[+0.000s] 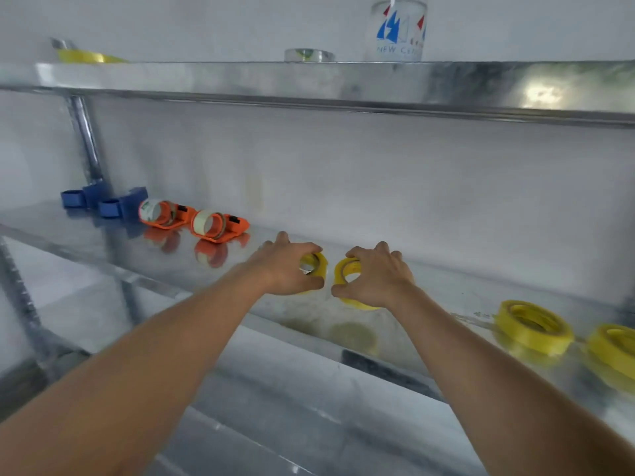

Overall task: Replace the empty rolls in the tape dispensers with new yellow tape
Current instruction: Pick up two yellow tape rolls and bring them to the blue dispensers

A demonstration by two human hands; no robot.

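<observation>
The left hand [292, 267] and right hand [376, 274] each grasp a yellow roll [318, 264] [345, 269] on the steel shelf [429, 286], side by side at its middle. Far left, both orange dispensers [165, 214] [220, 225] hold pale, seemingly spent rolls, so no swap looks done yet. Two spare rolls [532, 326] [615, 348] lie near right.

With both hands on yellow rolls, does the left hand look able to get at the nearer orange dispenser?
Probably yes, once it lets go. The left hand grips a yellow roll, and only bare shelf lies between it and the orange dispenser to its left.
</observation>
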